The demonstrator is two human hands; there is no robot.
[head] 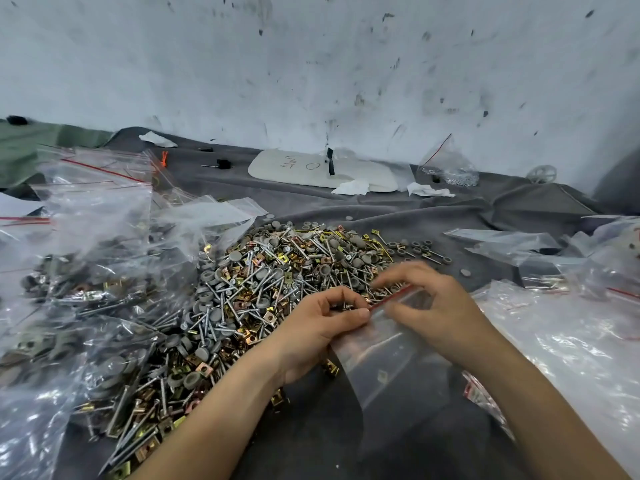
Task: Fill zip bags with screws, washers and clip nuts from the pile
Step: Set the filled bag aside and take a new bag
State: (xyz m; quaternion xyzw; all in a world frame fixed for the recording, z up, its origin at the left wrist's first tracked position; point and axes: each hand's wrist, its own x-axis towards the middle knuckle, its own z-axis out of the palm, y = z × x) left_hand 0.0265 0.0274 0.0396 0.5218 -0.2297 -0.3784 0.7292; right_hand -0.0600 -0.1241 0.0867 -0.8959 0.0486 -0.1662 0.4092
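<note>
Filled bags (90, 265) are piling at the table's left edge, a big pile (277, 268) is waiting mid-table, and near the front edge the left hand (322, 327) is curling around screws (341, 306) while pinching the zip bag (388, 362), with the right hand (440, 306) pinching its mouth, bag seemingly near-empty.

White board (298, 174), handwritten scrawl, perhaps an "O", otherwise illegible

small packing workshop, hardware pile (277, 289) on grey cloth (450, 209), zip bags (97, 209), scuffed wall (311, 64)
</note>
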